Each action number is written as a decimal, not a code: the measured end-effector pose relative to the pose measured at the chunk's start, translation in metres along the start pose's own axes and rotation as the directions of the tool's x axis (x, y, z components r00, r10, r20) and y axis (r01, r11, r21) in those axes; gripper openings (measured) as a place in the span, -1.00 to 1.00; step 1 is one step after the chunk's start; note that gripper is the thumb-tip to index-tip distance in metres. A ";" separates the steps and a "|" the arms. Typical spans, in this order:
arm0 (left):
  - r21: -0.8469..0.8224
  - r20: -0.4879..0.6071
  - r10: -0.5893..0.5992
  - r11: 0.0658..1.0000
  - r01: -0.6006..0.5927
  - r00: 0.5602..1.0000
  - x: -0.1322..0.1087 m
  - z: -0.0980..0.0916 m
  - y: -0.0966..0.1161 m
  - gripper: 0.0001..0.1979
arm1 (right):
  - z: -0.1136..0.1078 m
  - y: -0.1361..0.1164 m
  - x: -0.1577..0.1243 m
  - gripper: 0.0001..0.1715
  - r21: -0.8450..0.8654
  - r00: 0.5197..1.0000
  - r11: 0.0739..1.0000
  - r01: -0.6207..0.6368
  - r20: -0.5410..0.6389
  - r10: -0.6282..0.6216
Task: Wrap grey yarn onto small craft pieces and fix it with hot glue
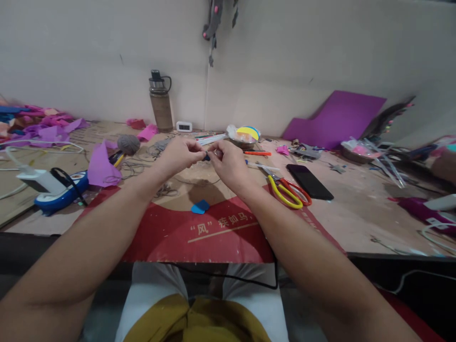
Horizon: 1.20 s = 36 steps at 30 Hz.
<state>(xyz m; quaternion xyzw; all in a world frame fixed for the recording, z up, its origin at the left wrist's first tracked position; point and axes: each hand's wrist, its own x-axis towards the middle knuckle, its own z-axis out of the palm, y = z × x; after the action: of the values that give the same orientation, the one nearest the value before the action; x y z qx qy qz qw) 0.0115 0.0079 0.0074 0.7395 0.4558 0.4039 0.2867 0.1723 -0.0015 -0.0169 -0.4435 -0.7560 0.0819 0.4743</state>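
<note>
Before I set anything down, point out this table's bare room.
Right of the phone, a bare patch runs toward the purple thing at far right, with the star behind it. Another lies on the red sheet, between the blue scrap and the front edge. Crowded: the left, with yarn and a blue power strip, and behind the right hand, around the bowl.

Dark-blue piece [207, 157], pinched between left hand [181, 154] and right hand [228, 161]: mostly hidden by fingertips, shape unclear. 12 o'clock: hanging garland [213, 21], cut by top edge. 10 o'clock: white display [184, 127], digits too small to read. 9–10: scrap heap [46, 126] runs off left edge. 3 o'clock: brownish shape [444, 165], blurred, cut off, unidentifiable.
</note>
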 end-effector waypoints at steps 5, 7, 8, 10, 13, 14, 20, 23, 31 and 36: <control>-0.033 -0.092 -0.012 0.999 0.009 0.996 0.002 0.003 -0.007 -0.92 | 0.001 -0.003 -0.002 -1.00 0.089 1.000 0.996 -0.013 -0.028 0.015; -0.106 -0.123 -0.010 0.994 -0.003 0.992 0.003 0.004 -0.009 -0.93 | 0.003 -0.003 -0.003 -0.94 0.098 0.999 0.995 -0.011 -0.030 0.014; -0.150 -0.134 -0.012 0.989 -0.008 0.991 0.004 0.005 -0.009 -0.94 | 0.004 -0.004 -0.004 -0.92 0.099 0.999 0.995 -0.011 -0.031 0.014; -0.232 -0.147 -0.027 0.973 -0.008 0.989 0.004 0.007 -0.009 -0.95 | 0.005 -0.004 -0.004 -0.91 0.107 0.999 0.994 -0.018 -0.038 0.022; -0.328 -0.163 -0.067 0.945 0.010 0.984 0.003 0.010 -0.007 -0.92 | 0.007 -0.003 -0.004 -0.88 0.140 0.997 0.989 -0.051 -0.051 0.059; -0.352 -0.165 -0.077 0.936 0.014 0.983 0.003 0.010 -0.007 -0.91 | 0.007 -0.003 -0.003 -0.87 0.155 0.996 0.986 -0.067 -0.054 0.076; -0.459 -0.134 -0.094 0.888 0.023 0.987 0.005 0.012 -0.011 -0.90 | 0.007 -0.004 -0.001 -0.83 0.213 0.987 0.966 -0.144 -0.044 0.157; -0.504 -0.109 -0.100 0.863 0.032 0.989 0.006 0.013 -0.012 -0.91 | 0.006 -0.003 0.000 -0.82 0.225 0.978 0.956 -0.189 -0.046 0.204; -0.564 -0.057 -0.149 0.821 0.092 0.987 0.003 0.012 -0.005 -0.92 | 0.008 0.002 0.003 -0.91 0.331 0.962 0.910 -0.249 -0.022 0.271; -0.636 0.034 -0.211 0.749 0.184 0.977 0.004 0.011 -0.003 -0.90 | 0.006 0.003 0.004 -0.88 0.372 0.956 0.889 -0.266 -0.014 0.292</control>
<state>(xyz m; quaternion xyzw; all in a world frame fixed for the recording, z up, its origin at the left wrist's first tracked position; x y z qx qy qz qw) 0.0209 0.0127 0.0005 0.5384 0.3736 0.5160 0.5515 0.1687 0.0050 -0.0195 -0.4537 -0.6389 0.2733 0.5580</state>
